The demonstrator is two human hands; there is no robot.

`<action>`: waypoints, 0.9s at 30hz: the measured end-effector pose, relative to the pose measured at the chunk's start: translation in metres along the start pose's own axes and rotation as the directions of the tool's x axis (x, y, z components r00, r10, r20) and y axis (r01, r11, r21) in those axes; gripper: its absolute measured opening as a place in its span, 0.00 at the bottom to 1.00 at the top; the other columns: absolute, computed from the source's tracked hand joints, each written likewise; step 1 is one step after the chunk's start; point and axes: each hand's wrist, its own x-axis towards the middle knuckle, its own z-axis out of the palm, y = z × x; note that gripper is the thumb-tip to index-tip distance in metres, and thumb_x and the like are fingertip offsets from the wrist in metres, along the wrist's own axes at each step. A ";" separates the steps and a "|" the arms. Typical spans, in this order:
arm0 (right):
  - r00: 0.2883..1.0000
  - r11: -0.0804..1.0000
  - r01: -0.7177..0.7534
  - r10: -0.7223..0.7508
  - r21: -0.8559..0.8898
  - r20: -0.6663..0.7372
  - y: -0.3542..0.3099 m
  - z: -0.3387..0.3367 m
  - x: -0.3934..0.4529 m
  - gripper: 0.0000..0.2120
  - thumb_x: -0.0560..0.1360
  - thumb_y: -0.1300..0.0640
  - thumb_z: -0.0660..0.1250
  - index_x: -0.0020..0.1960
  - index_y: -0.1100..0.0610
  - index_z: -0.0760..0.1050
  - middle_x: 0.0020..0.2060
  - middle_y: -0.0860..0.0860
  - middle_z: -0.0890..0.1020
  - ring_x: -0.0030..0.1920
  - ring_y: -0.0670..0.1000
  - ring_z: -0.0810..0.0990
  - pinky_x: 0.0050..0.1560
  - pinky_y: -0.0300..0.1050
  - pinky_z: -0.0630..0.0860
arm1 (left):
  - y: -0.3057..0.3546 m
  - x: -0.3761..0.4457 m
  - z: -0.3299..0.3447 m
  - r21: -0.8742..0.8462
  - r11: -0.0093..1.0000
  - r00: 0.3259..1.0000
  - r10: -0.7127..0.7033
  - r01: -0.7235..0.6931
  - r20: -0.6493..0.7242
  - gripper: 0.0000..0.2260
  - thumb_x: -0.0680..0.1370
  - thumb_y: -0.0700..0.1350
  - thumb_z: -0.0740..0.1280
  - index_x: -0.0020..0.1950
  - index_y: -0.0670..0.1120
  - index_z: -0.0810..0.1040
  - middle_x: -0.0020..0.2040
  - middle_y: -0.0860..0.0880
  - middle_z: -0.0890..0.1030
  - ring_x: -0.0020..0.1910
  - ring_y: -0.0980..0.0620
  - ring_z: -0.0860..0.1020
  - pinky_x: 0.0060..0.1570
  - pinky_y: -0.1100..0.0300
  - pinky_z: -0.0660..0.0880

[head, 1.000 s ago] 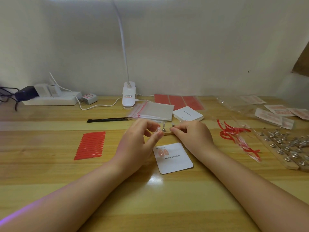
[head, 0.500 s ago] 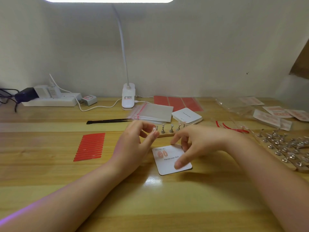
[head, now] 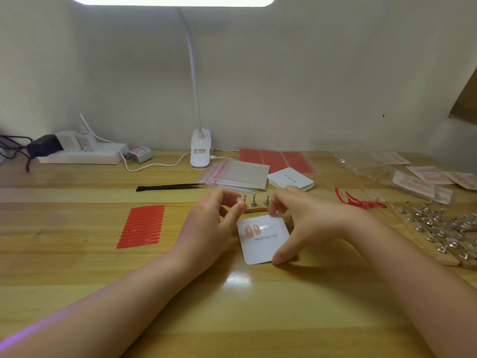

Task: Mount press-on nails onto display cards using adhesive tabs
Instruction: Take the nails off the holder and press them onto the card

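Head view
Left hand (head: 209, 223): it is raised a little over the table (head: 77, 267), just left of the card. The grip is narrow: thumb and forefinger pinch a small pale nail (head: 239, 200) at the fingertips.
Right hand (head: 307, 218): it lies over the right side of the card. The thumb tip touches the near right corner and the curled fingers touch the far edge. The grip is on the card, from both ends.
Card (head: 263, 241): white, with round corners, flat on the table between the two hands. It carries the print "Handmade Nail".
Mounted nails (head: 252, 230): two pink nails sit side by side on the upper left part of the card.
Stand (head: 254, 202): a wooden strip with small metal pegs, just behind the card. Three pegs show between the hands; the rest is hidden by the right hand.
Tabs (head: 142, 227): a row of red strips on the table, well to the left of the left hand.
Tweezers (head: 170, 187): black, lying flat behind the left hand.
Bags (head: 240, 174): a pile of clear bags with red edge, behind the stand.
Card pile (head: 290, 179): white cards, just right of the bags.
Lamp (head: 200, 148): white, with a clip base at the wall and a thin neck going up.
Peg strips (head: 438, 228): more wooden strips with metal pegs at the far right of the table.
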 end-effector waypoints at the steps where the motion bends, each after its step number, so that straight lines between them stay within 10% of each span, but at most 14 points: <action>1: 0.999 1.000 0.019 -0.019 0.001 -0.044 -0.001 0.000 -0.001 0.37 0.52 0.35 0.79 0.54 0.39 0.65 0.52 0.33 0.66 0.51 0.38 0.70 0.46 0.39 0.73 | 0.000 0.000 0.000 -0.005 1.000 1.000 -0.020 0.020 0.000 0.04 0.79 0.51 0.66 0.49 0.60 0.73 0.47 0.60 0.79 0.45 0.62 0.77 0.42 0.69 0.73; 9: 0.907 0.979 0.181 -0.132 0.088 -0.400 -0.022 0.004 -0.004 0.48 0.55 0.40 0.81 0.67 0.41 0.59 0.53 0.35 0.66 0.46 0.31 0.71 0.37 0.31 0.69 | 0.008 0.009 -0.008 -0.373 0.922 0.985 -0.146 0.101 -0.095 0.05 0.78 0.44 0.68 0.50 0.55 0.76 0.42 0.52 0.84 0.42 0.59 0.82 0.36 0.67 0.77; 12: 0.885 0.885 0.242 -0.034 0.398 -0.464 -0.033 0.003 -0.006 0.53 0.56 0.40 0.81 0.73 0.45 0.57 0.55 0.38 0.73 0.44 0.31 0.77 0.36 0.28 0.73 | 0.012 0.017 -0.020 -0.485 0.875 0.980 -0.100 0.006 -0.170 0.06 0.78 0.42 0.67 0.52 0.52 0.77 0.43 0.53 0.85 0.44 0.55 0.83 0.39 0.63 0.79; 18: 0.931 0.475 0.313 0.017 0.823 -0.364 -0.042 -0.003 -0.010 0.08 0.75 0.63 0.70 0.53 0.58 0.79 0.45 0.53 0.86 0.44 0.51 0.85 0.38 0.43 0.82 | 0.022 0.023 -0.035 -0.493 0.854 0.975 0.067 -0.166 -0.213 0.07 0.79 0.39 0.67 0.54 0.50 0.78 0.42 0.53 0.85 0.44 0.56 0.83 0.41 0.64 0.78; 27: 0.923 0.410 0.329 0.050 0.850 -0.382 -0.051 -0.009 -0.018 0.04 0.75 0.66 0.68 0.47 0.61 0.81 0.46 0.60 0.85 0.45 0.58 0.85 0.43 0.55 0.83 | 0.036 0.020 -0.039 -0.447 0.862 0.962 0.149 -0.239 -0.227 0.09 0.78 0.38 0.67 0.55 0.49 0.77 0.42 0.52 0.85 0.43 0.56 0.83 0.41 0.64 0.78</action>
